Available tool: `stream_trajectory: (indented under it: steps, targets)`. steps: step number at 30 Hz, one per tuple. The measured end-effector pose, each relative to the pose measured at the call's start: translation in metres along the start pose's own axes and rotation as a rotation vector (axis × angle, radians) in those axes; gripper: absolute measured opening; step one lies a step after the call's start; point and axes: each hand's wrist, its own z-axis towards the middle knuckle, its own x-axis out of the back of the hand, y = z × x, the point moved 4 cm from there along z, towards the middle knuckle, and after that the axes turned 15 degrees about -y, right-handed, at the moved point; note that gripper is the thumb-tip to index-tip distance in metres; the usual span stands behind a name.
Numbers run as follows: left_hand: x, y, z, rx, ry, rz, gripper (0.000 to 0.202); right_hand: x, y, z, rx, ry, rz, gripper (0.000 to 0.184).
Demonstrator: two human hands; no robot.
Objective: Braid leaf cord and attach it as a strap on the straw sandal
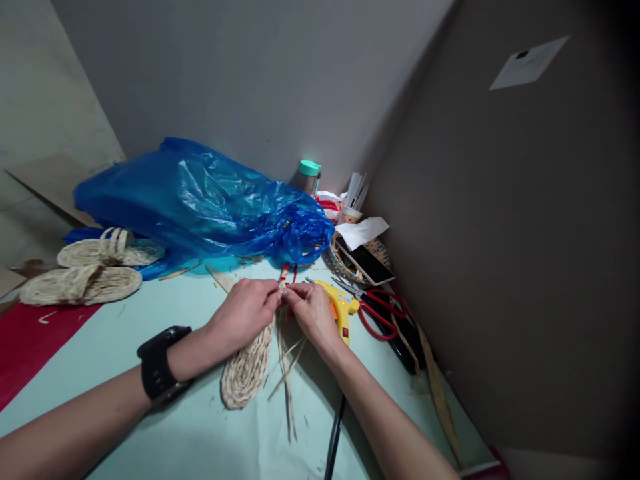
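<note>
My left hand [247, 307] and my right hand [313, 313] meet at the middle of the table. Both are closed, fingertips pinching a thin straw braid [283, 283] with red at its upper end. Loose straw strands [287, 387] hang from between the hands onto the tabletop. Partly under my left hand lies a woven straw sole [245, 373]; its upper part is hidden. A yellow glue gun [344, 305] rests just right of my right hand, with red-handled scissors [373, 313] beyond it.
Across the back spreads a blue plastic bag [200, 200]. Straw slippers [80, 285] sit at the left. A phone [367, 260] leans on a woven basket [383, 252] near the right wall. Behind stand a bottle [307, 177] and a paper cup [350, 215]. A black cable [335, 433] runs toward me.
</note>
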Motion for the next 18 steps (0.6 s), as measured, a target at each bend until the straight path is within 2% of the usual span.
stream_trajectory:
  steps: [5, 8, 10, 12, 14, 18]
  targets:
    - [-0.028, 0.022, -0.015, -0.026, -0.026, 0.116, 0.037, -0.002, 0.008, 0.001, -0.001, -0.052, 0.209, 0.031]
    - [-0.023, 0.024, -0.019, -0.063, -0.042, 0.079, 0.034, -0.002, 0.014, 0.004, -0.022, -0.032, 0.323, 0.024]
    - [-0.01, 0.02, -0.016, -0.088, -0.03, 0.006, 0.027, -0.002, 0.017, 0.005, -0.044, -0.021, 0.387, 0.021]
    - [0.005, 0.009, -0.007, -0.075, 0.024, -0.1, 0.032, -0.002, 0.018, 0.005, -0.064, -0.035, 0.438, 0.021]
    - [0.012, -0.003, 0.005, -0.056, 0.056, -0.223, 0.029, -0.003, 0.015, 0.004, -0.081, -0.069, 0.471, 0.023]
    - [-0.007, -0.015, 0.026, -0.108, -0.11, -0.502, 0.023, -0.005, 0.009, 0.002, -0.087, -0.135, 0.465, 0.025]
